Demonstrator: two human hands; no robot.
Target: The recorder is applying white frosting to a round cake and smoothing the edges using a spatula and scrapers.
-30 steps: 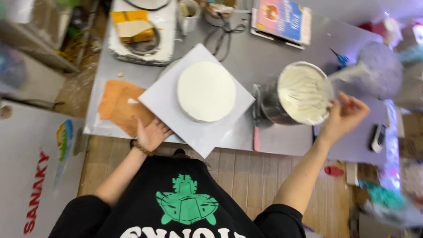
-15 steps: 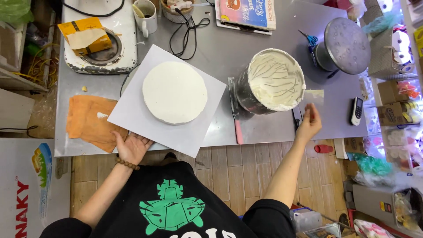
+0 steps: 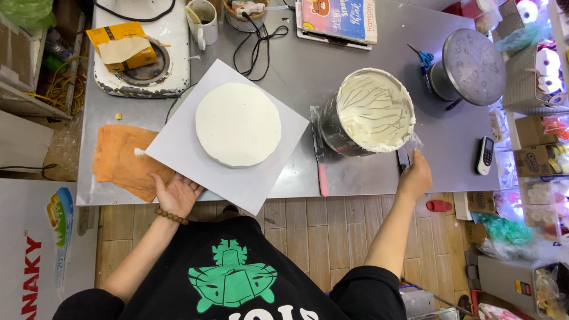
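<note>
A round white frosted cake (image 3: 238, 124) sits on a white square board (image 3: 237, 186) turned cornerwise on the steel table (image 3: 296, 77). My left hand (image 3: 178, 192) lies palm up at the board's near left edge, fingers spread and touching it. To the right stands a metal bowl of white cream (image 3: 373, 109). My right hand (image 3: 416, 176) is at the table's front edge just below the bowl, its fingertips pinched on a small piece of clear plastic (image 3: 413, 142). A dark flat tool (image 3: 403, 159) lies beside that hand.
A pink-handled spatula (image 3: 320, 160) lies between board and bowl. An orange cloth (image 3: 121, 157) is at the left. At the back are a hot plate with a yellow box (image 3: 124, 44), a mug (image 3: 201, 21), cables and a book (image 3: 338, 18). A lidded pot (image 3: 471, 65), scissors (image 3: 424, 57) and a handset (image 3: 485, 155) are right.
My right hand has come down from beside the bowl's right rim to the table's front edge with the plastic piece. The left hand stays at the board's edge; the view has shifted.
</note>
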